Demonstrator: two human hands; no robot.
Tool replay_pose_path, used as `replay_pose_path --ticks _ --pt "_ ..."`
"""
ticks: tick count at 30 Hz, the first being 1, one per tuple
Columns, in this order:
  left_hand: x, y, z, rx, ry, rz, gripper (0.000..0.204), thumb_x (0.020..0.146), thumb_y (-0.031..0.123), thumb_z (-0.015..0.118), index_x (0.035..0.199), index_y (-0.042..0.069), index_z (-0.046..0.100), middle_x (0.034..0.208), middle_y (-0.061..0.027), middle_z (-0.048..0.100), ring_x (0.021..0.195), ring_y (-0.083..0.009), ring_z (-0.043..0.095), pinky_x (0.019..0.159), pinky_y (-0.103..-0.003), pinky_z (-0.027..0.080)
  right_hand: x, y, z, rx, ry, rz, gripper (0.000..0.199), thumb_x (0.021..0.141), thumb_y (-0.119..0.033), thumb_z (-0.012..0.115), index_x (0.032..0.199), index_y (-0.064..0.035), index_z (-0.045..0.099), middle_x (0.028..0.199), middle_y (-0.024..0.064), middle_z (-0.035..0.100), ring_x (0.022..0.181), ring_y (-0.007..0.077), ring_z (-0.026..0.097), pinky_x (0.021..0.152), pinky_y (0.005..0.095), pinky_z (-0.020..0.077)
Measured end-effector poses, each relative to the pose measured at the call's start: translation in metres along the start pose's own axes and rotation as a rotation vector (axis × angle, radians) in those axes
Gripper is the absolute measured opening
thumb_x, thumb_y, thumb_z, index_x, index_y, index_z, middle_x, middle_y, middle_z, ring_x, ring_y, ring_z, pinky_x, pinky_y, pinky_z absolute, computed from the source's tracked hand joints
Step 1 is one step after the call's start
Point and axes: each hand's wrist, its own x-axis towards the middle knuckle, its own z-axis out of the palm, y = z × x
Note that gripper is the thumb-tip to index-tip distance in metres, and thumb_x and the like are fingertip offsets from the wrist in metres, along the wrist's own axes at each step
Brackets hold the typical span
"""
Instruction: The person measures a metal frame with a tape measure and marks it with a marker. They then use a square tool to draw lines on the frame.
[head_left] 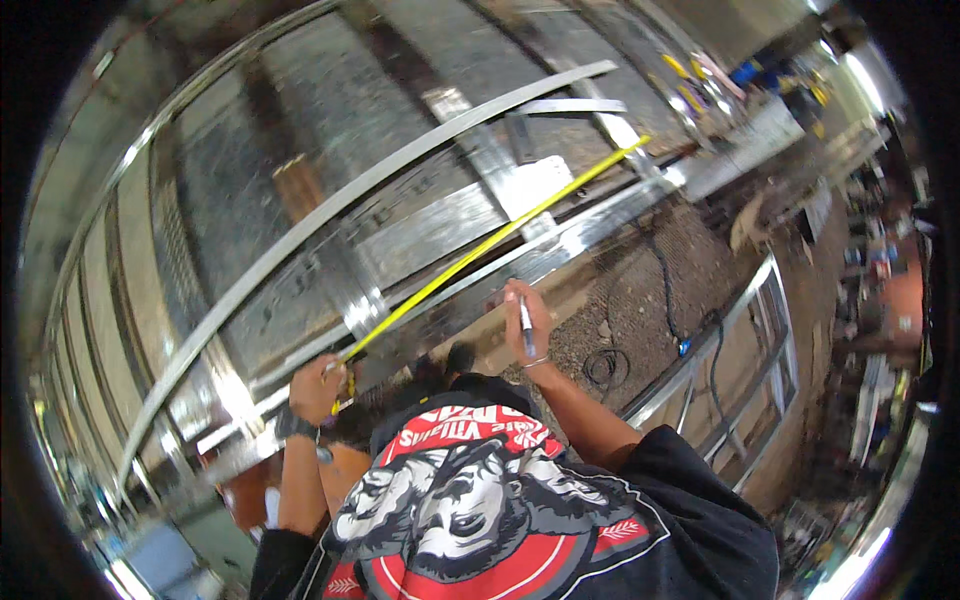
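Observation:
My left hand [318,388] grips the case end of a yellow tape measure [500,240]. Its blade stretches up and to the right along a long shiny metal rail [590,232] of a steel frame. My right hand [527,318] holds a marker pen [526,328] with its tip pointing down, pressed near the rail beside the tape. A dark wristband sits on my left wrist. My black shirt with a red and white print fills the bottom of the view.
A large metal frame with corrugated sheet panels [330,120] fills the left and top. A black cable [668,300] coils on the gravel ground [640,290]. Another metal frame [740,350] lies to the right. Cluttered workshop goods line the far right.

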Motion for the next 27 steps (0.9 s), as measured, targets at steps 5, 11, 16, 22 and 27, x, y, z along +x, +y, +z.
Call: replay_pose_path --ticks 5,11,16,22,27 --pt "0.023 0.024 0.015 -0.108 -0.106 -0.013 0.036 0.094 0.040 0.075 0.113 0.010 0.079 0.092 -0.0171 0.077 0.083 -0.0314 0.075 0.075 -0.041 0.057 0.012 0.011 -0.018 -0.031 0.173 0.085 0.026 0.107 -0.019 0.060 0.119 0.0032 0.068 0.109 0.0197 0.073 0.100 0.0311 0.072 0.090 0.0391 0.0555" --pt "0.063 0.066 0.046 -0.014 -0.143 0.055 0.033 0.095 0.037 0.074 0.108 0.007 0.079 0.086 -0.0170 0.076 0.081 -0.0321 0.074 0.075 -0.041 0.055 0.037 0.046 -0.053 0.081 0.349 0.223 0.029 0.106 -0.021 0.063 0.121 0.0035 0.070 0.105 0.0175 0.073 0.096 0.0265 0.071 0.088 0.0374 0.0554" --pt "0.095 0.117 0.077 -0.145 -0.170 0.060 0.032 0.100 0.033 0.071 0.100 0.001 0.078 0.078 -0.0120 0.073 0.072 -0.0230 0.070 0.070 -0.036 0.053 0.105 0.078 -0.110 -0.042 0.398 0.196 0.026 0.104 -0.019 0.065 0.119 0.0009 0.073 0.105 0.0134 0.074 0.093 0.0220 0.070 0.085 0.0345 0.0551" --pt "0.123 0.185 0.138 -0.435 -0.141 -0.147 0.031 0.106 0.027 0.064 0.097 0.000 0.076 0.071 -0.0017 0.067 0.064 -0.0104 0.062 0.061 -0.029 0.047 0.210 0.172 -0.198 0.141 0.459 0.219 0.021 0.099 -0.012 0.070 0.116 -0.0002 0.067 0.099 0.0064 0.069 0.088 0.0141 0.064 0.081 0.0313 0.0538" --pt "0.128 0.225 0.191 -0.212 0.154 0.049 0.028 0.106 0.026 0.064 0.114 0.001 0.076 0.091 -0.0083 0.069 0.087 -0.0193 0.065 0.076 -0.036 0.049 0.283 0.221 -0.267 0.161 0.390 0.329 0.017 0.094 -0.008 0.074 0.108 -0.0045 0.063 0.092 -0.0004 0.064 0.080 0.0066 0.058 0.072 0.0261 0.0503"
